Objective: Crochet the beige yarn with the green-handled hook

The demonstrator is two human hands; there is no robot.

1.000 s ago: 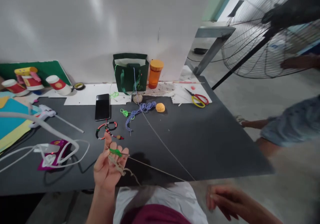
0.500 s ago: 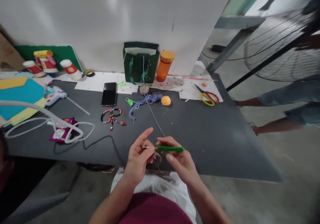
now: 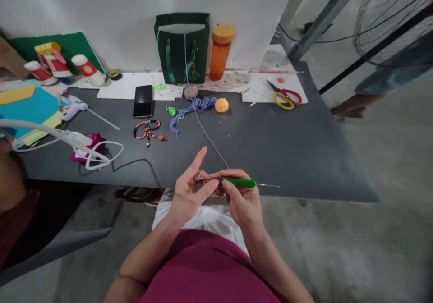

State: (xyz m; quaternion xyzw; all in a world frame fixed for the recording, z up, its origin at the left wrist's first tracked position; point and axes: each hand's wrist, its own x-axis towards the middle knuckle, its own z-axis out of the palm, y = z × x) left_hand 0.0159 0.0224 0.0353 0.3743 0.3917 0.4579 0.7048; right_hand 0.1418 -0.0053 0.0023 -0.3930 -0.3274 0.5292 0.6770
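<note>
Just off the table's front edge, my right hand [image 3: 246,199] is closed around a crochet hook [image 3: 241,183] with a green handle. A thin metal end sticks out to the right. My left hand [image 3: 187,195] has its index finger raised and its thumb pressed toward the other fingers, pinching yarn at the hook's left end; the worked piece is mostly hidden. Grey yarn [image 3: 207,134] runs from the table down behind my right fingers. Beyond lie a beige yarn ball [image 3: 191,92], purple yarn [image 3: 193,109] and a small orange-yellow ball [image 3: 222,105].
A dark green paper bag [image 3: 176,55] and an orange bottle [image 3: 220,57] stand by the wall. Scissors [image 3: 287,99] lie right. Leftward are a phone [image 3: 143,101], bead strings [image 3: 147,131], a glue gun [image 3: 74,107] and cables. A person sits at the left edge.
My hands have come closer together, and the hook has shifted right through my fingers, so its right metal end now shows. The camera view has tilted downward.
</note>
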